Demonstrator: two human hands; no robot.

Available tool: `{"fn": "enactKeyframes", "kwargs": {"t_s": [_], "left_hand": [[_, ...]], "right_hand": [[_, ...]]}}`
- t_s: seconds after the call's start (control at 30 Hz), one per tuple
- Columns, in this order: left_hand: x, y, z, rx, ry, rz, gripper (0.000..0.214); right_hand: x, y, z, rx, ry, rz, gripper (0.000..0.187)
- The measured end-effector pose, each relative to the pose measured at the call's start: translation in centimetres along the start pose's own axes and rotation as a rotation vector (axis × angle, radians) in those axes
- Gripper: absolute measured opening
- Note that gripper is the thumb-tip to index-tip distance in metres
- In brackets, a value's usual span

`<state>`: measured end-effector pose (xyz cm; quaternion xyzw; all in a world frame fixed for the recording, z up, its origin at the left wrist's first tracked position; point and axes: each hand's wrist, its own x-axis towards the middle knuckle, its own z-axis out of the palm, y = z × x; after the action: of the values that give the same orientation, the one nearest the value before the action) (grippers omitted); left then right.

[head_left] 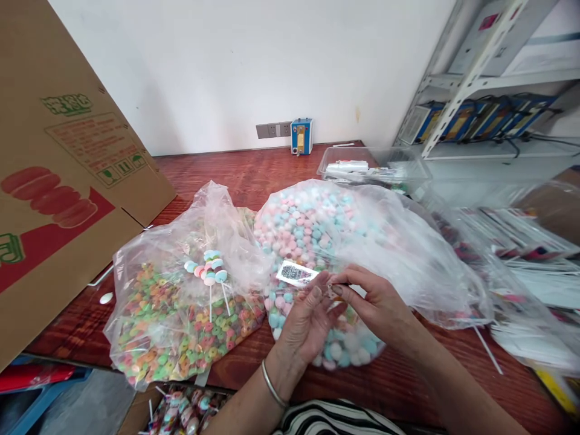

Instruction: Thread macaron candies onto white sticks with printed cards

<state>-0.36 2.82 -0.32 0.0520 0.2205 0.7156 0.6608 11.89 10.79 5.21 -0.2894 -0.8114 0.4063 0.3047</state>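
Observation:
My left hand point(307, 323) and my right hand point(376, 302) meet over an open clear bag of pink, blue and white round candies point(312, 235). Both pinch one small piece point(334, 290) between their fingertips; it is too small to name. A printed label point(296, 273) lies on the candy bag just beyond my fingers. To the left sits a second clear bag full of multicoloured ring candies point(181, 320). On top of it rest finished candy sticks point(211, 272), each threaded with pastel pieces on a white stick.
A large cardboard box point(58, 181) leans at the left. A clear plastic tray point(376, 166) stands at the back of the wooden table point(254, 175). Bags of flat packets and white sticks point(521, 254) lie at the right. Wrapped candy sticks point(185, 411) sit below the table edge.

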Motion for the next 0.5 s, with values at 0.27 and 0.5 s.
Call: {"fn": "enactKeyframes", "kwargs": {"t_s": [0.27,0.5], "left_hand": [[0.1,-0.1,1.0,0.061,0.282,0.208,0.020],[0.6,-0.1,0.7,0.163,0.364,0.253,0.030]], "right_hand": [[-1.5,1.2,2.4,0.413,0.160,0.265,0.014],[-2.2,1.1,3.5,0.031,0.277,0.228,0.028]]}}
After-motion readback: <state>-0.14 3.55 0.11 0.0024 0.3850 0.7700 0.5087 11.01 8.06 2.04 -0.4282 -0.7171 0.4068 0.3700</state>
